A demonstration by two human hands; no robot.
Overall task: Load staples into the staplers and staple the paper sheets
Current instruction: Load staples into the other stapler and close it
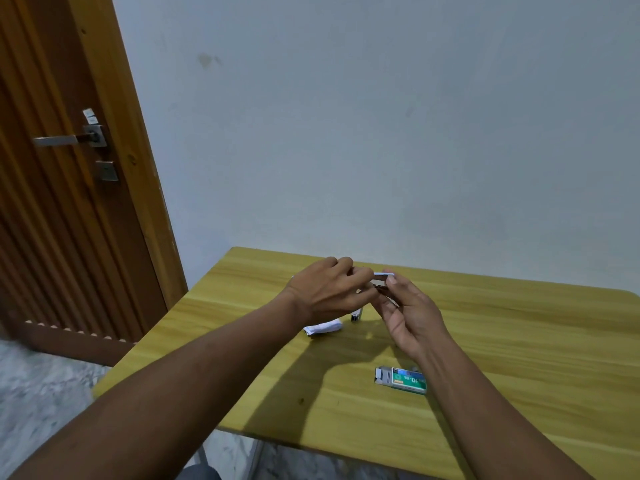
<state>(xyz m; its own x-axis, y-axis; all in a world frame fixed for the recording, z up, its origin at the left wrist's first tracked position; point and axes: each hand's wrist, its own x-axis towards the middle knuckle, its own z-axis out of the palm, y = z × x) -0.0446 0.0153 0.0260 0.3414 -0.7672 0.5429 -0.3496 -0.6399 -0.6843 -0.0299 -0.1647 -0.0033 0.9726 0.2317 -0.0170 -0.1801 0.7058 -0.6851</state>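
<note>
Above the middle of the wooden table (519,341) both hands meet around a small stapler (381,278), its light top and metal part showing between the fingers. My left hand (329,292) pinches it from the left with curled fingers. My right hand (408,313) holds it from the right, thumb on top. Most of the stapler is hidden by the fingers. A green and blue staple box (401,379), open at its left end, lies on the table below my right wrist. Folded white paper (323,329) lies under my left hand.
A second small dark stapler (356,316) stands on the table beside the paper. The table's left edge drops to a marbled floor (41,393). A brown wooden door (62,168) with a metal handle is at the left, a pale wall behind.
</note>
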